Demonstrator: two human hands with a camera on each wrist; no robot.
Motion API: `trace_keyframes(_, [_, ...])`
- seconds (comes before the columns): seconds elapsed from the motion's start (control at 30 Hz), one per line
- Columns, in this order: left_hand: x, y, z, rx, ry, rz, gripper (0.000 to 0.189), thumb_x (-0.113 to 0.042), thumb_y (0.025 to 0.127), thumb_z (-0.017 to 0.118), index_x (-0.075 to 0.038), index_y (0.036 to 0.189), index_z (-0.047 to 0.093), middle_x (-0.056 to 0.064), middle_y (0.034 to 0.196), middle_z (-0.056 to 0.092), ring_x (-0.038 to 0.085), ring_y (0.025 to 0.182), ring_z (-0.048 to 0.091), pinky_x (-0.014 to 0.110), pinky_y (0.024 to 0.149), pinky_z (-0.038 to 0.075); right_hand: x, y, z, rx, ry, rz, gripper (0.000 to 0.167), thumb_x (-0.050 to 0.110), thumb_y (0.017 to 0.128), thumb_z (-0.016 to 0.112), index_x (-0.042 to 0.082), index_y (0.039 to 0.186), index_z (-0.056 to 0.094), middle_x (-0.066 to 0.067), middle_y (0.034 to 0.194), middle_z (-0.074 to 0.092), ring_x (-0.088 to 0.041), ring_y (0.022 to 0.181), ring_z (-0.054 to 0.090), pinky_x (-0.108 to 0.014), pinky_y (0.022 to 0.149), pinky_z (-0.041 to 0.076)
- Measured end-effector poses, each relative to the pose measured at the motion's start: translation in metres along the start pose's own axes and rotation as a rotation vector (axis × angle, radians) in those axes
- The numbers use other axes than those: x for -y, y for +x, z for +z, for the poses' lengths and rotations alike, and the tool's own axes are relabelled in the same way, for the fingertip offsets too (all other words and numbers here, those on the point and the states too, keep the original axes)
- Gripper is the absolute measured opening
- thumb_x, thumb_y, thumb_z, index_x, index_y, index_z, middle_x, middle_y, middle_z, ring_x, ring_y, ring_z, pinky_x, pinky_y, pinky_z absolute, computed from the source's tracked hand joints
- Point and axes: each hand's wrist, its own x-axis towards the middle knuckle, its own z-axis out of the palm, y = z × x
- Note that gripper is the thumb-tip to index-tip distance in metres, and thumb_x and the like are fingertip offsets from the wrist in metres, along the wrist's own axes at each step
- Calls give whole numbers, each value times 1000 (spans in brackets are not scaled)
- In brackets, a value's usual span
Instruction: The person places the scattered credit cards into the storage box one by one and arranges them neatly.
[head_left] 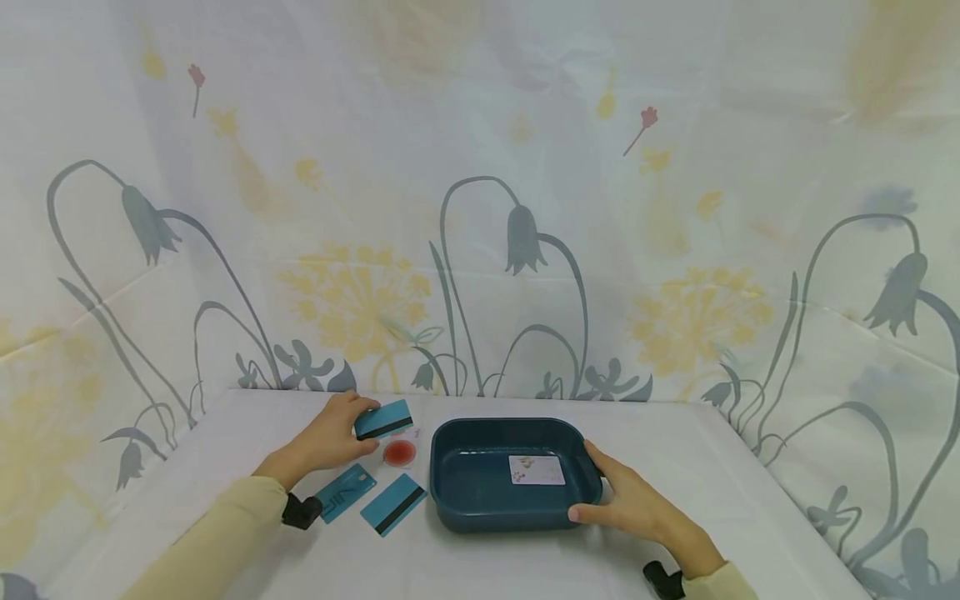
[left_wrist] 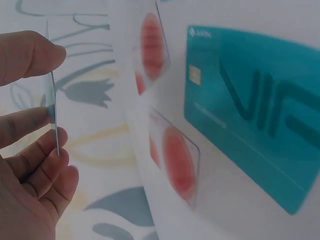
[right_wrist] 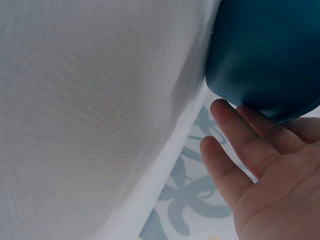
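Note:
My left hand (head_left: 341, 433) pinches a blue card with a black stripe (head_left: 386, 419) between thumb and fingers, lifted above the table. The left wrist view shows that held card (left_wrist: 52, 90) edge-on. Below it lies a pale card with a red oval (head_left: 400, 452); two such ovals show in the left wrist view. A blue chip card (head_left: 347, 493) and another striped blue card (head_left: 393, 504) lie nearer. My right hand (head_left: 630, 504) touches the right end of a dark teal basin (head_left: 491, 522), fingers fairly straight in the right wrist view. A pale patterned card (head_left: 536, 470) lies inside the basin.
A white cloth covers the table (head_left: 517, 571). Behind its back edge hangs a flower-patterned curtain (head_left: 480, 317). Black straps sit on both wrists. The basin stands right of the loose cards.

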Motion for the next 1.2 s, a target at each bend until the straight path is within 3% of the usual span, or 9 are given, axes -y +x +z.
trace_keyframes(0.4, [-28, 7, 3, 8, -4, 81, 51, -23, 79, 75, -1, 122, 59, 8, 107, 53, 24, 98, 47, 43, 85, 46, -1, 0, 0, 1, 2, -2, 104, 46, 76, 74, -3, 149, 20, -23, 150, 30, -40, 133, 35, -60, 104, 28])
trace_keyframes(0.7, [-44, 15, 8, 53, -44, 71, 53, -24, 78, 74, -5, 125, 58, 5, 108, 52, 23, 102, 44, 42, 87, 44, -1, -1, 0, 0, -5, 4, 104, 47, 76, 74, -2, 150, 20, -22, 150, 30, -39, 134, 34, -60, 104, 28])
trace_keyframes(1.2, [-66, 30, 18, 64, -77, 196, 53, -22, 76, 80, -8, 122, 60, 4, 105, 52, 21, 102, 45, 40, 87, 44, 2, -1, 1, 4, -12, 9, 104, 48, 76, 74, -2, 150, 20, -23, 150, 29, -40, 136, 31, -60, 104, 27])
